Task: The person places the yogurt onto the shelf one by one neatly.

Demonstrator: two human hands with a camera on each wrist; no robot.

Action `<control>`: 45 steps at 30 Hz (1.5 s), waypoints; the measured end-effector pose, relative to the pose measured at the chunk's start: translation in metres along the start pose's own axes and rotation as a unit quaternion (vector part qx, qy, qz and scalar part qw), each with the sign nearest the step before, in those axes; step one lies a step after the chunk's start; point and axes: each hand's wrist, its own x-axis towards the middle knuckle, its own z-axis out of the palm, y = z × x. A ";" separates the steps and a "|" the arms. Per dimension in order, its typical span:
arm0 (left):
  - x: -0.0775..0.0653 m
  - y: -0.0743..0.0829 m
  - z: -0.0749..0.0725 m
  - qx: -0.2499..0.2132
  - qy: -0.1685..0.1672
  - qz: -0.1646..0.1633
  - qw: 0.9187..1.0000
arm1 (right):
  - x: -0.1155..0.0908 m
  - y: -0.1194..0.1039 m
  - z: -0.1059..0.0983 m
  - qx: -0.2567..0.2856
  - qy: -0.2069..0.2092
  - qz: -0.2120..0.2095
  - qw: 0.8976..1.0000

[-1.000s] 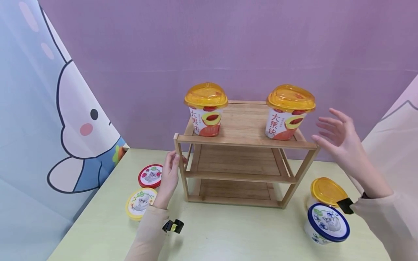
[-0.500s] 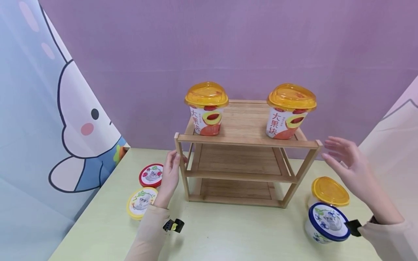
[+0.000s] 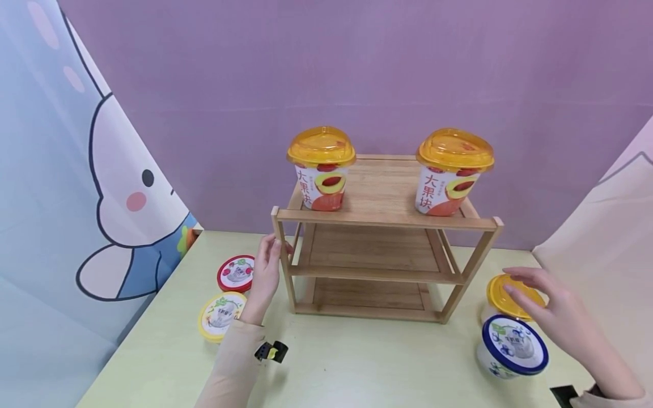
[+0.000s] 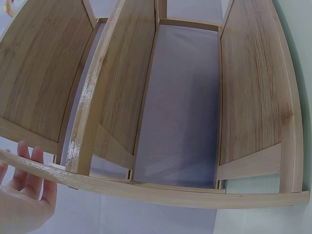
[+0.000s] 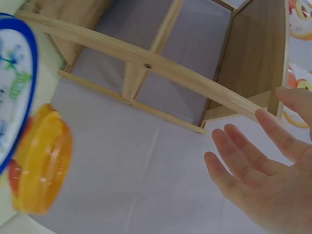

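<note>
My left hand (image 3: 266, 266) grips the left front post of a three-tier wooden shelf (image 3: 388, 222). In the left wrist view its fingers (image 4: 34, 183) pass behind the post. My right hand (image 3: 553, 303) hovers beside and partly in front of a yogurt cup with an orange lid (image 3: 512, 294), holding nothing, fingers loosely bent and apart. Nearer me stands a tub with a blue-rimmed lid (image 3: 515, 345). Both show at the left of the right wrist view, the orange-lidded cup (image 5: 44, 161) behind the blue-rimmed tub (image 5: 14, 92).
Two orange-lidded peach yogurt cups, one left (image 3: 322, 170) and one right (image 3: 451, 173), stand on the top tier. Left of the shelf are a red-rimmed tub (image 3: 237, 272) and a yellow-rimmed tub (image 3: 221, 314) on the pale table (image 3: 352, 362). A purple cloth (image 3: 382, 68) hangs behind.
My right hand has come down from beside the top tier to the orange-lidded cup on the table. My left hand has stayed on the post; the cups and tubs have not moved.
</note>
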 end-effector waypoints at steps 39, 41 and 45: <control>-0.001 -0.001 0.000 -0.002 0.000 -0.004 1.000 | -0.089 0.046 0.043 -0.090 -0.097 0.073 0.989; -0.001 -0.001 0.000 0.000 -0.001 -0.003 1.000 | -0.091 0.048 0.043 -0.091 -0.113 0.091 0.985; -0.001 -0.001 0.000 -0.002 -0.002 -0.002 1.000 | -0.092 0.051 0.043 -0.087 -0.177 0.150 0.969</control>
